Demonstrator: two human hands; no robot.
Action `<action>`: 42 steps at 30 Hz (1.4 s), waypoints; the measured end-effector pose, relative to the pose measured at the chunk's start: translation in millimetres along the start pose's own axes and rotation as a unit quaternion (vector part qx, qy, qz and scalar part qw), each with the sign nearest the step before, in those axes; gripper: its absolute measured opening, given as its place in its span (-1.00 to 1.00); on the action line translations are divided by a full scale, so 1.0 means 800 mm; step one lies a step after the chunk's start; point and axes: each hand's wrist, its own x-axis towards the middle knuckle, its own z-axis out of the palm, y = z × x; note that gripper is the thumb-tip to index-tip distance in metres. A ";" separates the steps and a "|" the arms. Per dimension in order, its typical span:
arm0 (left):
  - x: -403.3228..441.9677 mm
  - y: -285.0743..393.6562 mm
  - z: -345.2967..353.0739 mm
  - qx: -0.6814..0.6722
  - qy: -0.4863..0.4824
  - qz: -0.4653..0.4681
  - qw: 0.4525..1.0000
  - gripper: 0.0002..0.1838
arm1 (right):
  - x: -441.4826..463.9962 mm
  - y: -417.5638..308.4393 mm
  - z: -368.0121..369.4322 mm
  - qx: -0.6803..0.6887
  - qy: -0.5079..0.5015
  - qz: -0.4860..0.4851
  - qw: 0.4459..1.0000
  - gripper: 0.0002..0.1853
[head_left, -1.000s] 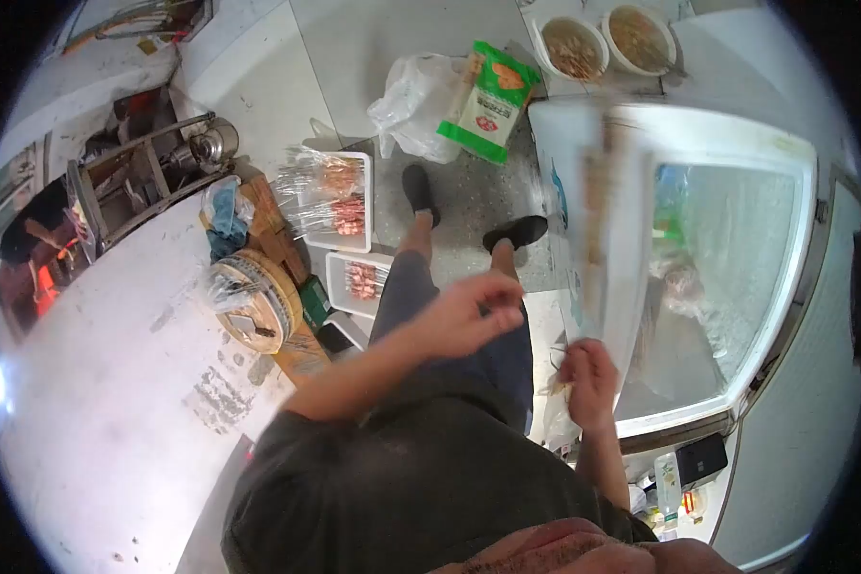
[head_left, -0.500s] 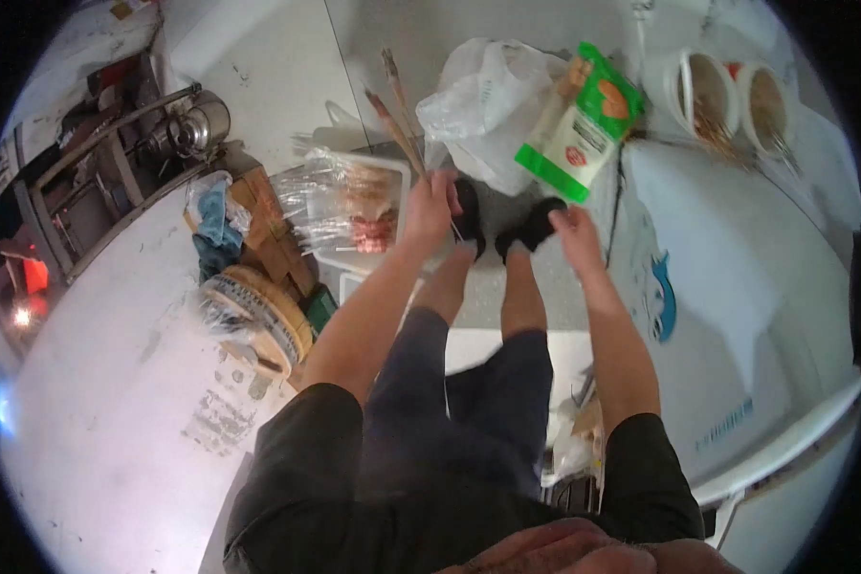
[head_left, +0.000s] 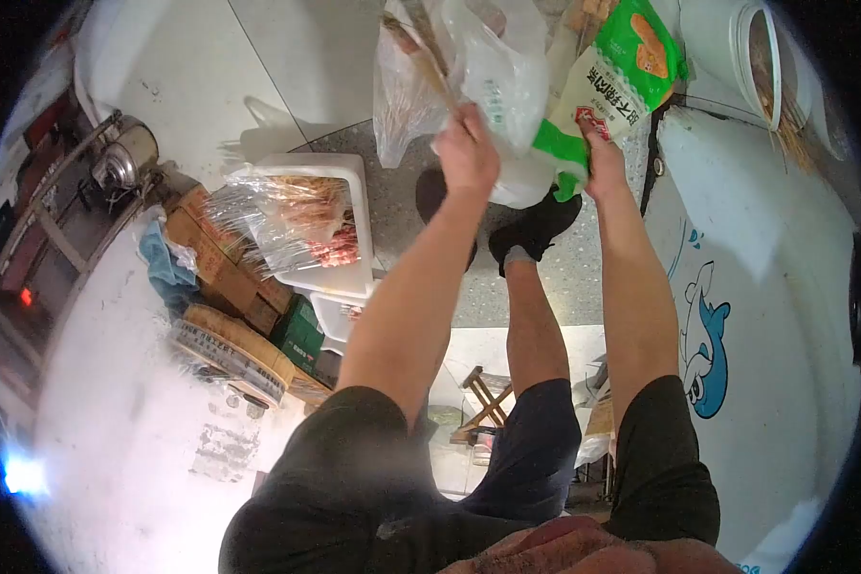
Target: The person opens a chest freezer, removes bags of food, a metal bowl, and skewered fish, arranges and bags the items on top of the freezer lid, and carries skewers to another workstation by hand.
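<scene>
My left hand point(head_left: 467, 158) is closed around a few long brown skewer-like sticks point(head_left: 432, 69); their exact kind is blurred. It is in front of a white plastic bag point(head_left: 496, 91). My right hand point(head_left: 603, 163) grips the lower end of a green and cream food packet point(head_left: 617, 81), thumb on its front. The packet has a picture of brown food pieces and printed lettering. Its green bottom edge overlaps the white bag. A clear bag point(head_left: 402, 115) with thin sticks inside hangs left of the white bag.
Left on the floor, a white tray point(head_left: 356, 191) holds film-covered skewered meat point(head_left: 330, 244). Cardboard boxes point(head_left: 225, 258), a blue cloth point(head_left: 165, 258) and a round wooden board point(head_left: 230, 349) lie nearby. A white bucket point(head_left: 744, 57) with sticks is upper right, above a white freezer-like surface point(head_left: 775, 287).
My right hand has moved up onto the packet and taken hold of it. My left hand has risen with the sticks toward the white bag. The camera view has shifted forward.
</scene>
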 end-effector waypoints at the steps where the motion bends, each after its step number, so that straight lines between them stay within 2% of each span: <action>1: -0.017 0.010 0.004 -0.010 -0.010 -0.018 1.000 -0.59 | -0.006 -0.006 0.002 0.020 -0.002 0.007 1.000 -0.61; 2: -0.031 0.026 0.007 -0.022 -0.020 -0.034 0.999 -0.59 | -0.025 -0.018 0.012 -0.024 0.007 -0.033 0.999 -0.64; 3: -0.042 0.033 0.012 -0.030 -0.032 -0.034 0.998 -0.60 | -0.034 -0.024 -0.001 -0.228 -0.029 -0.193 0.954 -0.64; 4: -0.057 0.042 0.017 -0.058 -0.034 -0.012 0.998 -0.61 | -0.039 -0.032 -0.026 -0.417 -0.064 -0.338 0.841 -0.65; 5: -0.067 0.041 0.027 -0.062 -0.027 0.021 0.997 -0.63 | -0.043 -0.043 -0.045 -0.574 -0.097 -0.463 0.669 -0.66; 6: -0.081 0.057 0.025 -0.089 -0.033 0.044 0.995 -0.62 | -0.053 -0.055 -0.052 -0.345 -0.090 -0.284 0.890 -0.65; 7: -0.089 0.066 0.028 -0.079 -0.061 0.017 0.995 -0.60 | -0.065 -0.064 -0.059 -0.073 -0.072 -0.060 0.993 -0.64; 9: -0.090 0.086 0.025 -0.137 -0.091 0.013 0.986 -0.59 | -0.090 -0.072 -0.074 -0.069 -0.053 -0.055 0.995 -0.59; 13: -0.070 0.080 -0.004 -0.138 -0.032 -0.020 0.990 -0.65 | -0.134 -0.082 -0.073 -0.177 -0.001 -0.080 0.981 -0.53; 15: -0.039 0.050 -0.027 -0.120 0.001 -0.058 0.991 -0.62 | -0.157 -0.080 -0.063 -0.243 0.025 -0.095 0.965 -0.51; 17: -0.002 0.011 -0.051 -0.102 0.066 -0.078 0.990 -0.60 | -0.177 -0.065 -0.056 -0.190 0.057 -0.114 0.974 -0.54; 18: 0.014 0.005 -0.066 -0.047 0.101 -0.077 0.991 -0.57 | -0.198 -0.061 -0.035 -0.185 0.059 -0.126 0.973 -0.56; 19: 0.034 -0.035 -0.067 -0.097 0.121 -0.043 0.987 -0.57 | -0.214 -0.054 -0.020 -0.181 0.062 -0.137 0.972 -0.59; 20: 0.054 -0.054 -0.071 -0.151 0.137 -0.098 0.974 -0.57 | -0.222 -0.044 -0.016 -0.175 0.055 -0.128 0.975 -0.63; 21: 0.067 -0.067 -0.074 -0.176 0.163 -0.096 0.966 -0.54 | -0.226 -0.033 -0.010 -0.168 0.046 -0.120 0.977 -0.67; 23: 0.108 -0.137 -0.063 -0.071 0.194 -0.036 0.978 -0.51 | -0.219 -0.013 0.012 -0.132 0.051 -0.056 0.988 -0.70; 25: 0.126 -0.147 -0.059 -0.056 0.161 -0.036 0.985 -0.50 | -0.172 0.013 0.013 -0.138 -0.006 -0.031 0.990 -0.65; 26: 0.130 -0.151 -0.053 -0.048 0.143 -0.037 0.988 -0.50 | -0.151 0.018 0.031 -0.129 0.018 -0.026 0.991 -0.66; 28: 0.140 -0.160 -0.038 -0.126 0.083 -0.109 0.982 -0.51 | -0.085 0.048 0.009 -0.213 -0.069 -0.099 0.970 -0.66; 29: 0.140 -0.165 -0.031 -0.163 0.051 -0.146 0.974 -0.51 | -0.062 0.056 0.009 -0.214 -0.071 -0.111 0.968 -0.66; 32: 0.125 -0.146 -0.018 -0.156 0.036 -0.147 0.976 -0.54 | -0.022 0.077 0.012 -0.235 -0.066 -0.138 0.960 -0.65; 34: 0.122 -0.158 -0.004 -0.229 0.026 -0.198 0.953 -0.55 | -0.008 0.077 0.020 -0.265 -0.046 -0.166 0.949 -0.64; 35: 0.123 -0.165 0.003 -0.265 0.022 -0.221 0.938 -0.56 | -0.002 0.078 0.023 -0.245 -0.040 -0.147 0.957 -0.64; 37: 0.124 -0.193 0.019 -0.184 0.005 -0.177 0.967 -0.56 | 0.013 0.080 0.035 -0.201 -0.034 -0.112 0.973 -0.63; 39: 0.110 -0.182 0.019 -0.129 -0.016 -0.140 0.982 -0.54 | 0.022 0.072 0.054 -0.144 -0.041 -0.092 0.984 -0.63; 41: 0.083 -0.117 -0.002 -0.105 -0.041 -0.103 0.988 -0.49 | 0.028 0.071 0.060 -0.113 -0.053 -0.095 0.988 -0.63; 42: 0.084 -0.116 -0.001 -0.005 -0.049 -0.089 0.995 -0.42 | 0.034 0.072 0.061 -0.110 -0.064 -0.110 0.986 -0.62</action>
